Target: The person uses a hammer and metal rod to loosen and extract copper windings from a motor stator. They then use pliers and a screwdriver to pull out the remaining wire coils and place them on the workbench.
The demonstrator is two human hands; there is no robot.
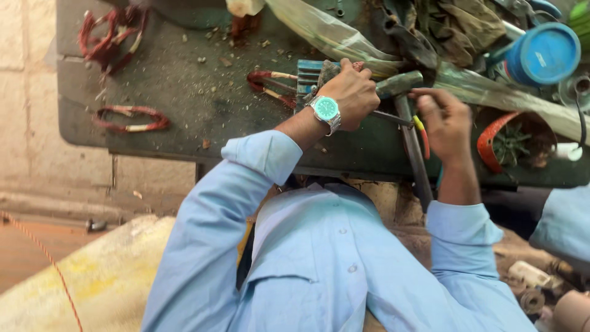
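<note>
I see my left hand (353, 92) near the middle of the table's (184, 86) near edge, its fingers clenched over a blue ribbed metal part (307, 77) with a bit of cloth bunched against it. A wristwatch with a green dial (326, 109) sits on that wrist. My right hand (447, 120) is just beside it, toward the right end of the table, fingers grasping a thin tool with a yellow and red handle (421, 130); its tip points toward the left hand (where the tip ends I cannot tell). Between the two hands lies a hammer (405, 117), its head touching the table by my left knuckles and its handle running out over the near edge.

Red wire coils (132, 118) lie near the left end, more of them at the far left corner. A blue round lid (544, 54) stands at the far right corner, and an orange-rimmed bowl of small metal bits (513, 144) sits by the right end.
</note>
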